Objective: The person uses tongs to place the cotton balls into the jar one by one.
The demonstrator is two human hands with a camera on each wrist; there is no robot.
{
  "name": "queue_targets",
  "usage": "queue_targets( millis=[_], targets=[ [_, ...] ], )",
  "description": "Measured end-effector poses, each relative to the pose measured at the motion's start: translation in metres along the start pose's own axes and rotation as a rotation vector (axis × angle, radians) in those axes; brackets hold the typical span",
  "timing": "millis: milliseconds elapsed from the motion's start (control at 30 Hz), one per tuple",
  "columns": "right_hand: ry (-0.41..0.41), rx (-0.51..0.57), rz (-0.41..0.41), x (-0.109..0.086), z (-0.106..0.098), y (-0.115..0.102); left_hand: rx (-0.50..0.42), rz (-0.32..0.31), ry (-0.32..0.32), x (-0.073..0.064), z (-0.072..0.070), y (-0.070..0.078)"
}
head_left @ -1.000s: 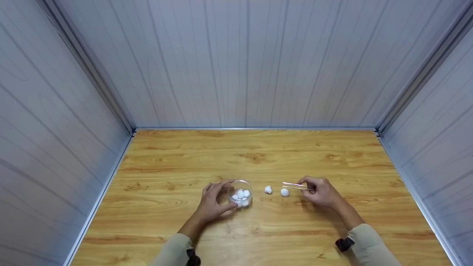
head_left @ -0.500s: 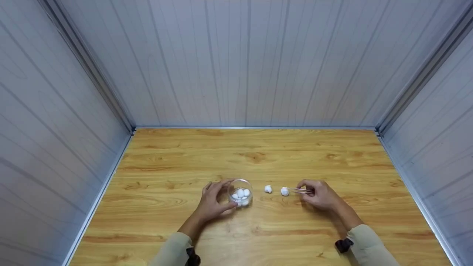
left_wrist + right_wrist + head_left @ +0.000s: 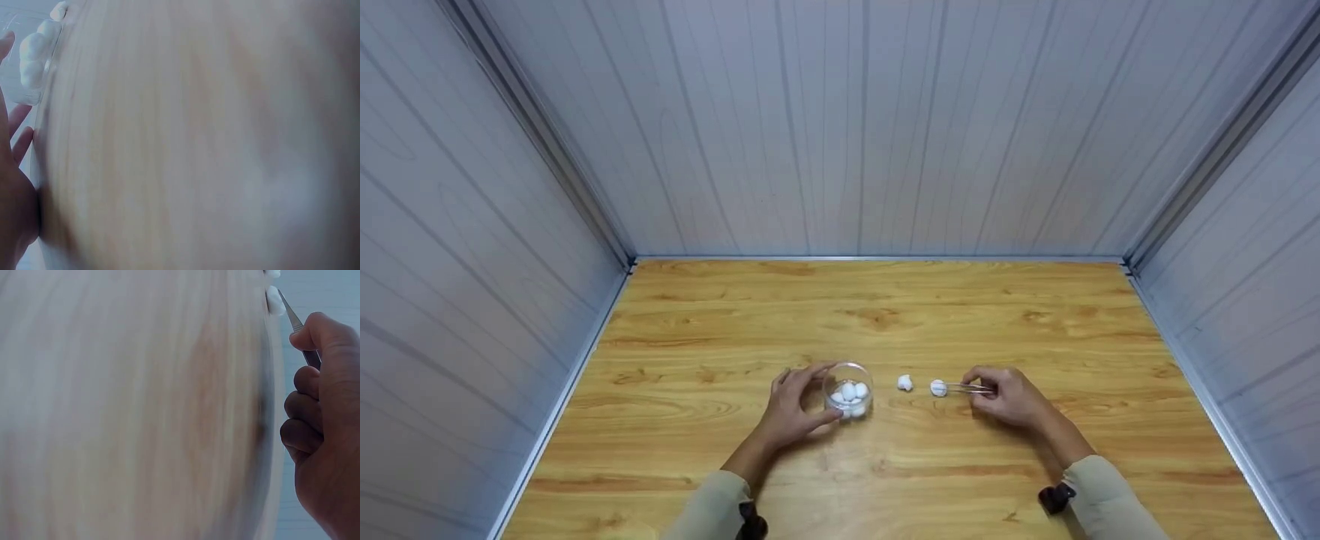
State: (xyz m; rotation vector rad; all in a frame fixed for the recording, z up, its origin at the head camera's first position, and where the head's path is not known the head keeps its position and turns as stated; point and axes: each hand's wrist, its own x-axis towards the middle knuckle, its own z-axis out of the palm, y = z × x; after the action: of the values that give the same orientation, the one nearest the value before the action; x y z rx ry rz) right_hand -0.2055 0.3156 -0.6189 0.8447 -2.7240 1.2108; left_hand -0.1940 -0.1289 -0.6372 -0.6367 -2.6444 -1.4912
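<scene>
My left hand (image 3: 791, 411) curls its thumb and fingers round the side of a small clear jar (image 3: 858, 372) standing on the table. Several white cotton balls (image 3: 849, 392) lie inside it, and they show through its wall in the left wrist view too. Between thumb and fingers, my right hand (image 3: 1014, 397) pinches metal tweezers (image 3: 969, 388) that point left. The tweezers' tips lie over a cotton ball (image 3: 936, 388) on the table; the right wrist view shows a tip right at that ball's side. Another cotton ball (image 3: 904, 383) sits between it and the jar.
The wood-grain table (image 3: 877, 315) is enclosed by pale panel walls, with a back wall (image 3: 840, 150) and one on each side. Dark straps (image 3: 1057, 497) circle the sleeves near both wrists.
The tweezers have come down from just above the right-hand cotton ball onto it, and their arms have drawn closer together. The left hand and the jar have stayed in place.
</scene>
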Motion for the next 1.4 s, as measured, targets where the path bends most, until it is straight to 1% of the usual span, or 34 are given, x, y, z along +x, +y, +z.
queue_targets(
  millis=[133,267,433,600,733,967,1400],
  targets=[
    [-0.002,0.017,0.007,-0.0001,0.0004,-0.001,0.007,0.001,0.001,0.0009,0.0005,-0.0001],
    [-0.012,0.004,0.034,0.001,-0.0008,-0.0029,0.011,0.004,0.007,0.001,0.0008,0.0003],
    [-0.032,-0.021,0.047,0.0039,-0.0024,-0.004,0.0,-0.007,0.007,0.0007,0.0003,0.002],
    [-0.043,-0.015,0.059,0.004,-0.0023,-0.0037,0.0,-0.01,0.002,0.0006,0.0001,0.0024],
    [-0.036,-0.012,0.054,0.0039,-0.0018,-0.0032,0.001,-0.013,0.0,0.0,0.0001,0.0017],
    [-0.026,-0.007,0.017,0.0046,-0.0009,-0.0014,-0.003,-0.016,-0.002,0.0002,0.0,-0.0002],
    [-0.012,-0.01,0.031,0.0051,-0.0002,-0.0016,0.0,-0.009,0.0,-0.0005,0.0006,0.0012]
  ],
)
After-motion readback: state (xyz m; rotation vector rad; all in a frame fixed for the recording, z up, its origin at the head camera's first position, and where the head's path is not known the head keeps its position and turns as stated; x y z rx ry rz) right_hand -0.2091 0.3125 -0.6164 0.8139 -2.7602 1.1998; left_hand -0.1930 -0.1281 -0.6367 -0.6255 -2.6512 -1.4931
